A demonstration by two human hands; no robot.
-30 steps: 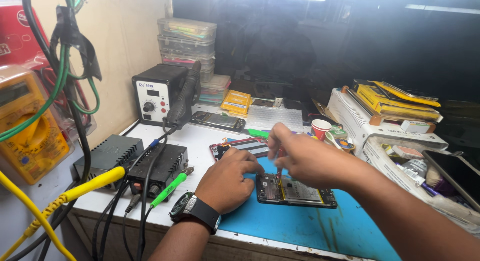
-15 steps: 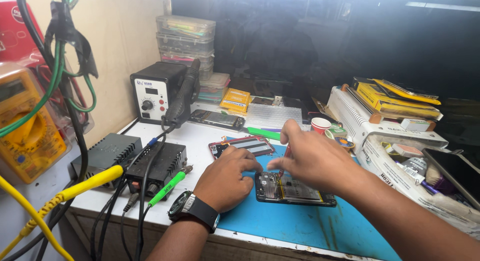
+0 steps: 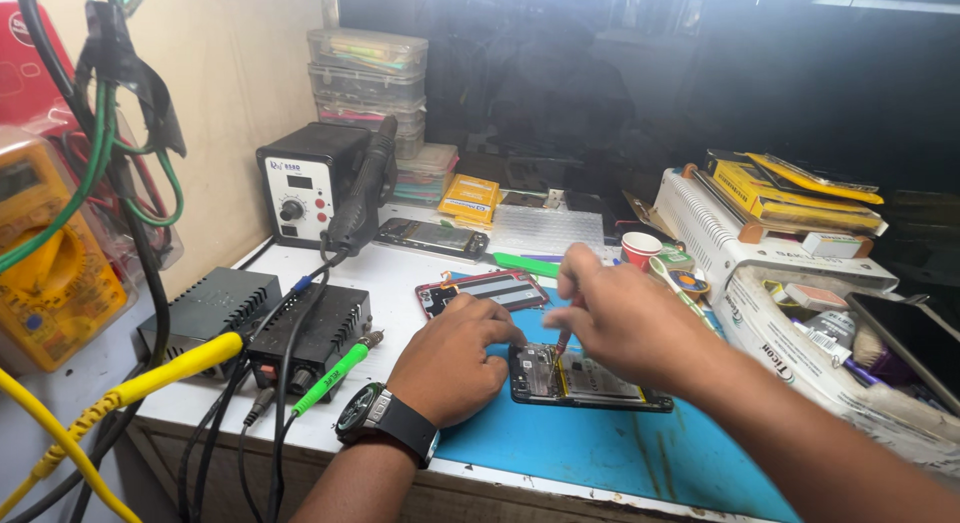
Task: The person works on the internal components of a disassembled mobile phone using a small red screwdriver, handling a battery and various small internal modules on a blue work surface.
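An opened phone (image 3: 590, 383) lies face down on a blue work mat (image 3: 600, 453), its circuit board and battery exposed. My left hand (image 3: 455, 358), with a black watch on the wrist, presses on the phone's left end and holds it steady. My right hand (image 3: 625, 318) hovers over the phone and pinches a thin red-handled tool (image 3: 563, 341) whose tip points down at the board. A second phone part with a red frame (image 3: 482, 291) lies just behind my left hand.
A black soldering station (image 3: 305, 183) and two black boxes (image 3: 310, 328) stand at the left with cables. A yellow multimeter (image 3: 45, 273) hangs far left. Another phone (image 3: 432, 238), stacked plastic boxes (image 3: 368, 88), a red cup (image 3: 640, 251) and piled packages (image 3: 780, 198) surround the mat.
My right hand has come down from a raised position and now holds the tool tip on the phone's board. My left hand stays on the phone's left end.
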